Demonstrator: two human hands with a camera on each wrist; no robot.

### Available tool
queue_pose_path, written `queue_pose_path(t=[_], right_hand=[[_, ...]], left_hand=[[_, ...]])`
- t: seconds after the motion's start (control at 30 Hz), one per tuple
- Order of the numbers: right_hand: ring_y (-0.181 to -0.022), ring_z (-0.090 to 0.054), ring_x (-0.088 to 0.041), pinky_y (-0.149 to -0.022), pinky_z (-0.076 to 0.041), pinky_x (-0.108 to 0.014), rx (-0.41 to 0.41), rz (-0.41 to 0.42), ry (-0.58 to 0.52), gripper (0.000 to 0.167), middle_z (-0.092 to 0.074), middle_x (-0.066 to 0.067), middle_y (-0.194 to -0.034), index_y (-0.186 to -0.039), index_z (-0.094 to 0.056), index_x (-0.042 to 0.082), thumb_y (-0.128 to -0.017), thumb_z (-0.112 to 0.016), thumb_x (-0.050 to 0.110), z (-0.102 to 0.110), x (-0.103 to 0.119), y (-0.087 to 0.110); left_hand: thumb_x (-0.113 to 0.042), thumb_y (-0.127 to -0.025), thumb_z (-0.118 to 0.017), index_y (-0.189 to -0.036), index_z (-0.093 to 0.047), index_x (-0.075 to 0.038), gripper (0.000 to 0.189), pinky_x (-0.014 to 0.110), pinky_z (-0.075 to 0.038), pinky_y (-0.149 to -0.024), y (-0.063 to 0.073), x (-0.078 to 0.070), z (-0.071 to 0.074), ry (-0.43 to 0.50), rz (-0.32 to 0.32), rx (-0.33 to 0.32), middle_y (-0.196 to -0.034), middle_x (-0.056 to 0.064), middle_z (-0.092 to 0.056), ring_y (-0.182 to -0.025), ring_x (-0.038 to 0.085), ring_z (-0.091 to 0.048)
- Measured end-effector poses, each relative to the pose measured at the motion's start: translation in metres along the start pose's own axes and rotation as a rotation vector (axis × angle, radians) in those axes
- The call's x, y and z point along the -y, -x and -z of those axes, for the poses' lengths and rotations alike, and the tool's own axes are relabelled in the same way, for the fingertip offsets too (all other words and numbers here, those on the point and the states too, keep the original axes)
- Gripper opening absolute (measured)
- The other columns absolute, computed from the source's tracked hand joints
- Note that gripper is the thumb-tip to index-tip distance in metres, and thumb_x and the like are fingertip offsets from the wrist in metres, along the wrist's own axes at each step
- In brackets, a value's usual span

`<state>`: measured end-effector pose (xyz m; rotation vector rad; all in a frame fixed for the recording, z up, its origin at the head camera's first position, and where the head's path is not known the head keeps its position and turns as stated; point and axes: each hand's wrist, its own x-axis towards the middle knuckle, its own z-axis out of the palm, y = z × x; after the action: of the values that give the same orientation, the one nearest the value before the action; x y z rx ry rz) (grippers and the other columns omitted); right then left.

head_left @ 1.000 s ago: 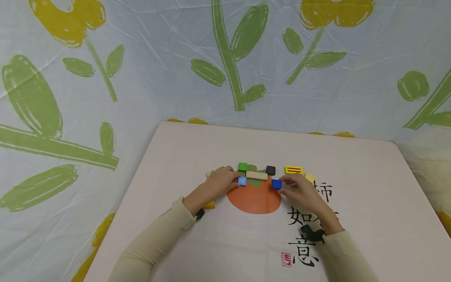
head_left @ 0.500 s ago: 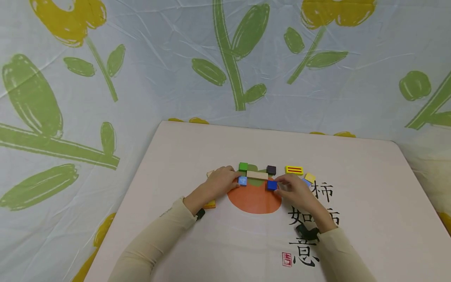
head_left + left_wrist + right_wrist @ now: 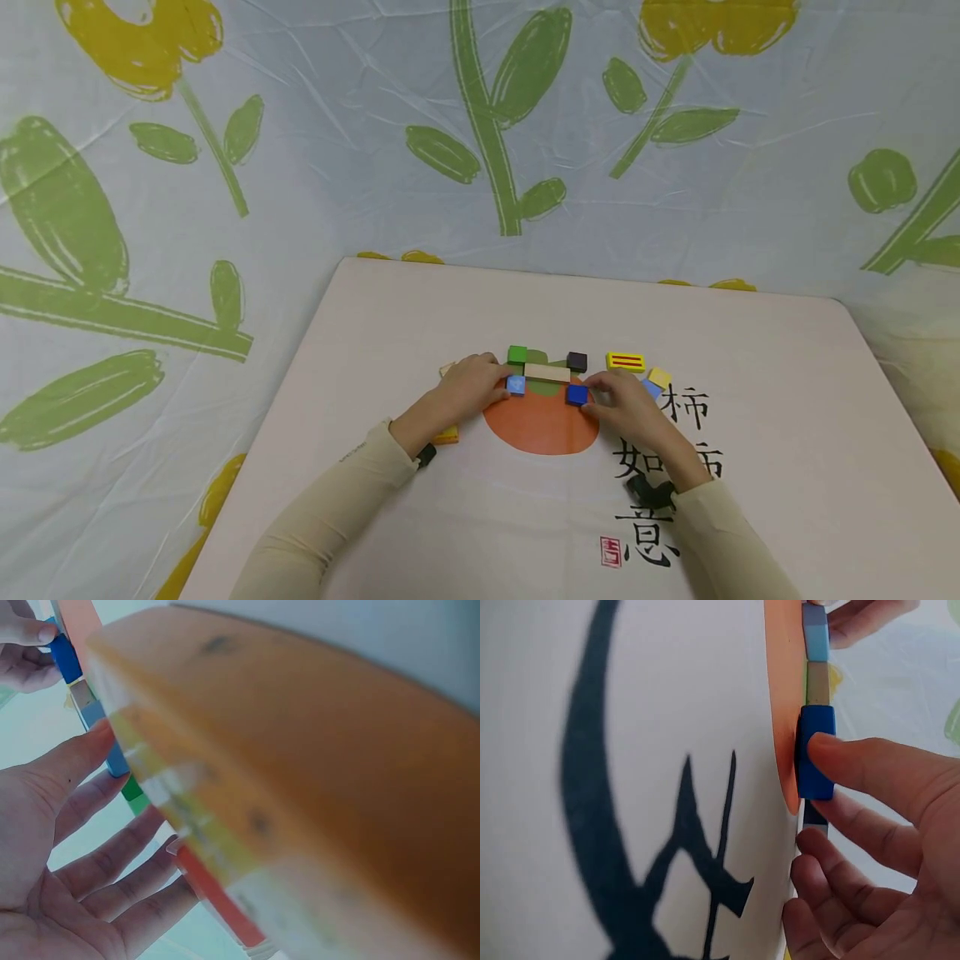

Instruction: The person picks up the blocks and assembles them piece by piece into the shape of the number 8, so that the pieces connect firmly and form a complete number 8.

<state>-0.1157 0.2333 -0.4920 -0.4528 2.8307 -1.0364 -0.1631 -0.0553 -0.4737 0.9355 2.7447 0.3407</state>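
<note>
Finger and thumb of my right hand (image 3: 630, 408) pinch a dark blue block (image 3: 577, 395) at the right end of a plain wooden block (image 3: 547, 373). Its faces show up close in the right wrist view, the thumb flat on the blue block (image 3: 817, 769). At the wooden block's left end, my left hand (image 3: 468, 390) holds a light blue cube (image 3: 515, 385) between thumb and index finger. Behind these stand a green cube (image 3: 517, 355) on the left and a black cube (image 3: 577, 362) on the right.
A yellow block with red stripes (image 3: 626, 362), a yellow block (image 3: 660, 377) and a light blue piece (image 3: 651, 388) lie right. An orange block (image 3: 447, 435) sits by the left wrist. The table mat (image 3: 465, 525) bears an orange fruit print (image 3: 540, 429) and black characters.
My right hand has slid the dark blue block leftward, to the wooden block's right end. This uncovered the light blue piece behind the hand. My left hand has stayed put.
</note>
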Motion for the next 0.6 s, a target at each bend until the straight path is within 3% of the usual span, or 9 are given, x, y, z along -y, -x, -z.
queue_pose_path(t=[0.6], right_hand=[[-0.105, -0.054, -0.031, -0.088, -0.046, -0.050, 0.007, -0.027, 0.018, 0.027, -0.063, -0.013, -0.111, -0.110, -0.070, 0.001, -0.087, -0.079, 0.012, -0.0024, 0.0009, -0.0030]], left_hand=[[-0.034, -0.098, -0.067, -0.139, -0.061, -0.014, 0.047, 0.037, -0.052, -0.088, 0.0005, 0.0007, -0.0002, -0.016, 0.011, 0.009, -0.122, 0.011, -0.062, -0.107, 0.025, -0.060]])
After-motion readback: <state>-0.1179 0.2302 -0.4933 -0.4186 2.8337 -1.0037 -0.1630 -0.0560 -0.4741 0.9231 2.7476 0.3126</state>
